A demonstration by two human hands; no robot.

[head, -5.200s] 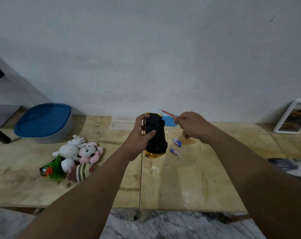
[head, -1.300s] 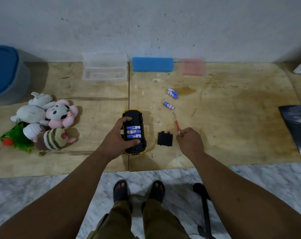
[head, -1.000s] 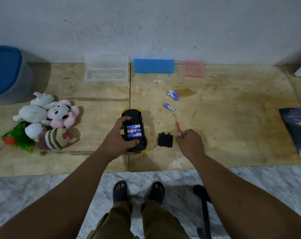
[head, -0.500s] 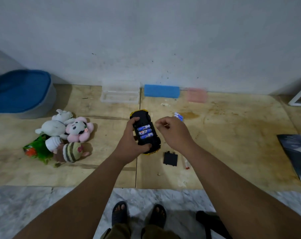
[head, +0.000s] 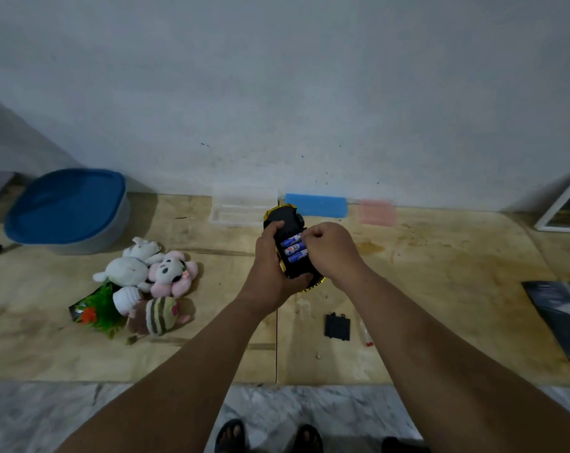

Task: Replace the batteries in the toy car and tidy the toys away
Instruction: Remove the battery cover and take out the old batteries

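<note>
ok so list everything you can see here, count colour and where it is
toy car: 1, black and yellow, upside down, held above the boards
batteries: 3, blue, in the car's open bay
battery cover: 1, black, on the boards near the front edge
screwdriver: 1, clear with red, right of the cover
plush toys: about 5, white, pink, striped, green, piled at left
tub: 1, grey with blue lid, far left
clear box: 1, by the wall
blue box: 1, by the wall
pink box: 1, by the wall
booklet: 1, dark, right edge
frame: 1, white, leaning far right
left hand: grips the car
right hand: fingers curled at the batteries
</note>
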